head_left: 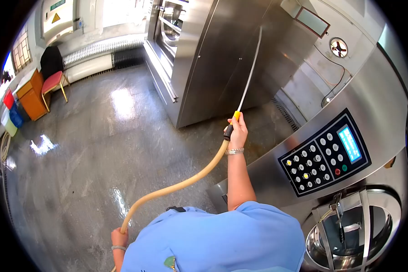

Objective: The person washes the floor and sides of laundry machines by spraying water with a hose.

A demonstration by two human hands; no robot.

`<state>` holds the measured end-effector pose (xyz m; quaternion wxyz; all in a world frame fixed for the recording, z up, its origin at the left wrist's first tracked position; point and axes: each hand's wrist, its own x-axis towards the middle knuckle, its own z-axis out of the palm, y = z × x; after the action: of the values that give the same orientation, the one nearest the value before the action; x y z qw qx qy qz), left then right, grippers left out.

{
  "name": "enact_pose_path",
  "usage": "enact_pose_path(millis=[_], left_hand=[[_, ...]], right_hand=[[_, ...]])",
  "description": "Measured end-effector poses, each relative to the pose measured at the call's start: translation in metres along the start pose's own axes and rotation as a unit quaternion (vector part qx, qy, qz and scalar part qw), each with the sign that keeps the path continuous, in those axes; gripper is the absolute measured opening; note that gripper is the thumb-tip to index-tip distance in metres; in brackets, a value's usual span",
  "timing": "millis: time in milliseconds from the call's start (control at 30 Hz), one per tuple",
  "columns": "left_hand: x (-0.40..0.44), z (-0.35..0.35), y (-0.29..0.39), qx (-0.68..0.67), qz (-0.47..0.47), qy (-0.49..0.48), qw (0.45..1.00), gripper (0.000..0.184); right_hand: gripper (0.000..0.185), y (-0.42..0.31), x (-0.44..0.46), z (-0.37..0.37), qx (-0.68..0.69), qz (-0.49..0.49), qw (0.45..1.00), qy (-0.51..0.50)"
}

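My right hand [238, 132] is wrapped round a hose nozzle [235, 119] with a yellow tip and a dark collar. From it a thin white jet of water [251, 75] shoots up against the side of a large stainless steel machine [231, 54]. A tan rubber hose [179, 185] curves from the nozzle down to the lower left. There my left hand [119, 237] grips the hose low beside my body, its fingers partly hidden.
Close on my right stands a steel machine with a button control panel [324, 154] and a round glass door [358, 231]. Wet grey floor [90, 136] stretches to the left, towards a red chair [54, 81] and a wooden cabinet [30, 97]. Silver ducting [104, 49] runs along the wall.
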<state>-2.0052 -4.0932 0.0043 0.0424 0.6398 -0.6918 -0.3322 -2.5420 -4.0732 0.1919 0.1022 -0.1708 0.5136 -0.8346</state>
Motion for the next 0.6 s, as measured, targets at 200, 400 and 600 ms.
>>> enact_pose_path(millis=[200,400,600], left_hand=[[0.014,-0.002,-0.004,-0.007,0.022,-0.027,0.999,0.024],[0.028,0.021,-0.024,-0.033,0.015,-0.068,0.997,0.027],[0.053,0.030,-0.049,-0.047,0.026,-0.088,0.995,0.025]], right_hand=[[0.042,-0.021,-0.017,0.003,0.007,-0.024,1.000,-0.007],[0.045,-0.027,-0.019,0.007,-0.006,-0.030,0.999,0.017],[0.044,-0.019,-0.027,0.009,-0.017,-0.029,0.999,0.018]])
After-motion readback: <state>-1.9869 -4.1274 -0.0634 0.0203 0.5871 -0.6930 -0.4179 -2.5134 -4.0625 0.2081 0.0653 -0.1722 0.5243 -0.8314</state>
